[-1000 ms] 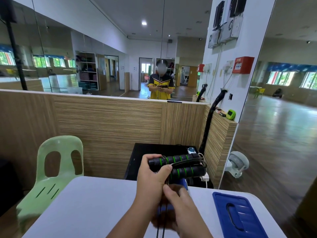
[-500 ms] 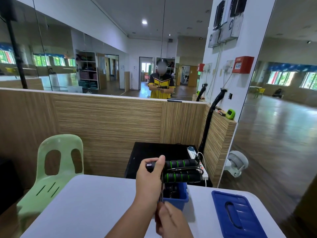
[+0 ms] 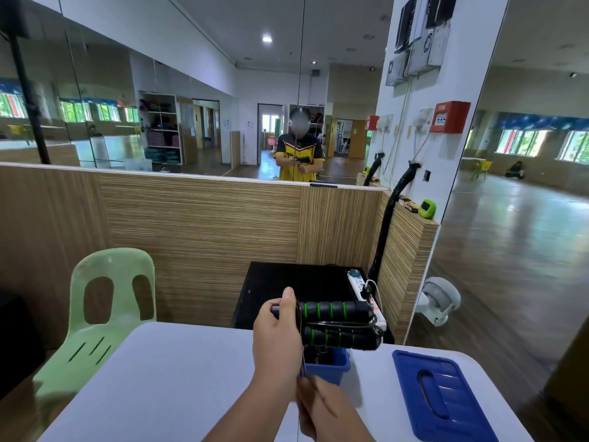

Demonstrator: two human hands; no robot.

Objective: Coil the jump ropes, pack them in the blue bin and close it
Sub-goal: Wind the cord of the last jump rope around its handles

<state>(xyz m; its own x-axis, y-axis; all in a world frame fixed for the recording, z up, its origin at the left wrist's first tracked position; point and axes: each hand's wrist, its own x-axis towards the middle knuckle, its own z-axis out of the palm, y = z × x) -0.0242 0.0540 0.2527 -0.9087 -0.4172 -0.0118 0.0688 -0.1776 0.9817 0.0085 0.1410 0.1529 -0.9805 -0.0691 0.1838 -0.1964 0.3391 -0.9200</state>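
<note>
My left hand (image 3: 276, 344) grips the two black jump rope handles (image 3: 338, 325) with green rings, held side by side and level above the blue bin (image 3: 331, 366). Thin black rope runs down from the handles past my left palm. My right hand (image 3: 322, 409) pinches that rope just below, near the table's front. The bin stands open on the white table (image 3: 159, 387), partly hidden by my hands, with something dark inside it. Its blue lid (image 3: 443, 400) lies flat on the table to the right.
A pale green plastic chair (image 3: 105, 314) stands at the table's left. Behind the table are a black cabinet (image 3: 287, 282) with a white power strip (image 3: 363, 288), a wooden partition and a mirror wall. A small fan (image 3: 441, 298) sits on the floor at right.
My right hand has drawn down and toward me along the rope, away from the handles. The handles have dropped slightly, uncovering the bin.
</note>
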